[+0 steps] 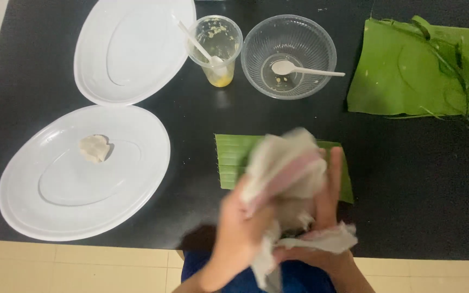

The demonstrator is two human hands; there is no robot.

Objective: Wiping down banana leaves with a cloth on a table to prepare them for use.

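Observation:
My left hand (237, 228) and my right hand (327, 217) are pressed together near the table's front edge, both wrapped in a crumpled whitish cloth (286, 168) with a pink stripe. The cloth is blurred with motion and hides most of the fingers. Under and behind the hands lies a small rectangular piece of green banana leaf (232, 157) on the black table (408, 190).
An oval white plate (55, 201) at the left holds a small lump of pale dough (94, 147). A second oval plate (131, 49) lies behind it. A plastic cup (215, 46) with a spoon, a clear bowl (289, 54) with a white spoon and a large banana leaf (419, 68) sit at the back.

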